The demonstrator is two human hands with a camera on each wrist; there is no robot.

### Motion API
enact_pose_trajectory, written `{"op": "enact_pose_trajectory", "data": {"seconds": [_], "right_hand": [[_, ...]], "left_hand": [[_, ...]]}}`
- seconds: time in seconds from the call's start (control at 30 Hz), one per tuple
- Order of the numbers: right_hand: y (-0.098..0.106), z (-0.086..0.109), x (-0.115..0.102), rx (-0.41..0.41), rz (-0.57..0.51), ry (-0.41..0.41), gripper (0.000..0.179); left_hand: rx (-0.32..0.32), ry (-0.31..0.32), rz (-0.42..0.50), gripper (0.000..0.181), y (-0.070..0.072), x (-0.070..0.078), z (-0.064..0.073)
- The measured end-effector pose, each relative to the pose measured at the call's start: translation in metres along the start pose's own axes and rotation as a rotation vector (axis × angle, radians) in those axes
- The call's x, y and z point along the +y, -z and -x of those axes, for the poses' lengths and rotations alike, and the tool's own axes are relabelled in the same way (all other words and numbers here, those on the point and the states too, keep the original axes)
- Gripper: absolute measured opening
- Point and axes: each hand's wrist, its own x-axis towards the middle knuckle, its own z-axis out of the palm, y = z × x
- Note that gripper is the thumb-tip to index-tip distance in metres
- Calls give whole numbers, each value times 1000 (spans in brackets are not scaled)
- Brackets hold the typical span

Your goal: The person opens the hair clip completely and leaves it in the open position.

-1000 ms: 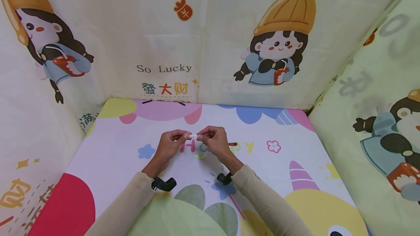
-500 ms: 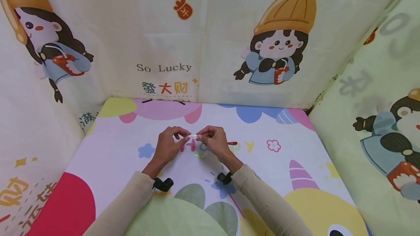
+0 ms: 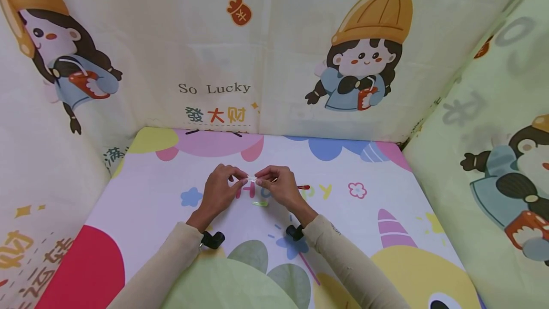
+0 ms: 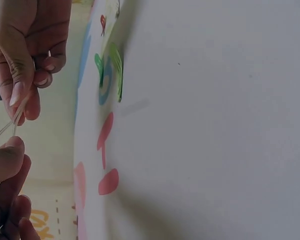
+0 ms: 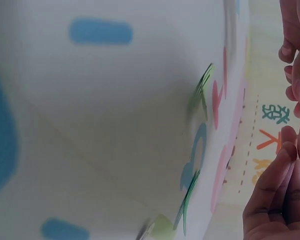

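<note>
Thin, clear whitish strands (image 3: 251, 179), perhaps elastic bands, stretch between both hands above the table. My left hand (image 3: 219, 189) pinches one end between thumb and forefinger. With thumb and fingertips, my right hand (image 3: 280, 187) pinches the other end. In the left wrist view the strands (image 4: 15, 119) cross, with a loose end sticking out between the fingertips. Below the hands lies a light green bundle of thin strands (image 3: 259, 203). A darker green bundle (image 5: 187, 202) shows in the right wrist view; the right hand hides it in the head view.
A small dark red item (image 3: 303, 187) lies right of the right hand. The table (image 3: 150, 204) wears a printed cover with letters and cartoon shapes. Printed cloth walls (image 3: 283, 61) stand at the back and both sides.
The left hand has shifted slightly left and up, its fingers more arched. The right hand stays nearly in place, and both keep pinching the clear strands.
</note>
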Motion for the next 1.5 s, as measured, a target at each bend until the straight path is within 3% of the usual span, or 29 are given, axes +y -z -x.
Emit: {"op": "enact_pose_trajectory", "data": {"seconds": [0.67,1.07,1.5], "right_hand": [[-6,-12,9,-88,242,21,10],[-13,-17,5,-95,512,102,9],[-22,-15,4,-109,599,82,9]], "left_hand": [[-81,43,-71,11,-6,-7,-3],[-103,36,-108,8,-10,-16,-6],[-177,89,-149,9,-14,-19,-7]]}}
